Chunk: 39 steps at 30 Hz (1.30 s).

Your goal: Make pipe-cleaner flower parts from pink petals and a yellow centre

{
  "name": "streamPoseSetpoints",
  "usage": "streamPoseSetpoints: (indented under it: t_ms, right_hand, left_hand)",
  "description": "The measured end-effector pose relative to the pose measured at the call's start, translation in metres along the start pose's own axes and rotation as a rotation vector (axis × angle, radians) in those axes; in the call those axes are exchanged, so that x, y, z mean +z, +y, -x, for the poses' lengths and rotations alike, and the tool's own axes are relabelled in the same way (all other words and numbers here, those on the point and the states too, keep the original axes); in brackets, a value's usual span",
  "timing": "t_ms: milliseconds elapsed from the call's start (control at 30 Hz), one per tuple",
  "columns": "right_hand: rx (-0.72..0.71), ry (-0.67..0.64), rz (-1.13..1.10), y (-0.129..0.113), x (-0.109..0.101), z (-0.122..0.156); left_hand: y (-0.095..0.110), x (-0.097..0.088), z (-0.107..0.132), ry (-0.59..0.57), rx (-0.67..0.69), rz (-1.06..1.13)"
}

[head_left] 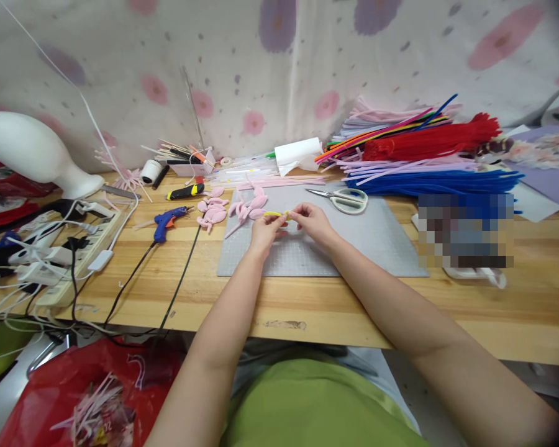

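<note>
Both hands meet over the grey cutting mat (pixel 372 248), pinching a short yellow pipe cleaner (pixel 274 214) between them. My left hand (pixel 266 233) grips it from the left, and my right hand (pixel 311 221) has its fingertips at the right end. Its exact shape under the fingers is partly hidden. Just behind and left of my left hand lie pink looped pipe-cleaner pieces (pixel 257 203), some on the mat. More pink pieces (pixel 213 214) rest on the wood beside it. Scissors (pixel 347 200) with pale handles lie on the mat, behind my right hand.
A blue glue gun (pixel 164 225) and a yellow-black utility knife (pixel 185 192) lie at left, near power strips (pixel 81 261) with tangled cables. Bundles of blue (pixel 433 183) and red pipe cleaners (pixel 428 141) pile up at back right. A red bag (pixel 41 385) sits below the table.
</note>
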State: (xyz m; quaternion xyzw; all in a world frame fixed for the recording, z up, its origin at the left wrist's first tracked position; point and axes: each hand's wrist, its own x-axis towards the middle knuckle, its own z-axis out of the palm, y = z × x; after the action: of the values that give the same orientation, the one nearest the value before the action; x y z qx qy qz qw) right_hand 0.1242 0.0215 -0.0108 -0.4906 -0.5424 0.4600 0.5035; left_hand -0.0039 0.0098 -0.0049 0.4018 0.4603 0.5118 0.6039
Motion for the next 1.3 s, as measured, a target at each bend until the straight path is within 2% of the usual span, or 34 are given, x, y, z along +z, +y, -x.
streamPoseSetpoints:
  t_ms: [400,533,667,767,867,933,1033,1167,1300]
  right_hand:
    - [0.108,-0.221,0.056,-0.018,-0.014,0.001]
    - [0.009,-0.224,0.170,-0.024,-0.013,-0.001]
    - [-0.101,-0.317,0.289,-0.028,-0.006,-0.005]
    - [-0.173,-0.351,0.497,-0.033,0.003,-0.009]
    - [-0.237,-0.372,0.717,-0.041,0.009,-0.012]
    - [-0.246,-0.395,0.786,-0.047,0.008,-0.014]
    - [-0.221,-0.388,0.773,-0.054,0.001,-0.017]
    - [-0.177,-0.312,0.598,-0.053,-0.011,-0.020]
    - [-0.046,-0.192,0.363,-0.043,-0.015,-0.017]
  left_hand:
    - [0.007,-0.007,-0.002,-0.123,-0.004,-0.182]
    - [0.011,-0.011,-0.002,-0.140,0.025,-0.213]
    - [0.005,-0.016,-0.007,-0.143,0.075,-0.380]
    - [-0.003,-0.018,-0.012,-0.130,0.135,-0.576]
    - [-0.008,-0.019,-0.014,-0.112,0.178,-0.673]
    - [-0.009,-0.019,-0.014,-0.100,0.183,-0.667]
    - [-0.006,-0.017,-0.012,-0.103,0.166,-0.614]
    - [0.002,-0.014,-0.007,-0.090,0.104,-0.411]
    - [0.012,-0.011,-0.003,-0.058,0.051,-0.190]
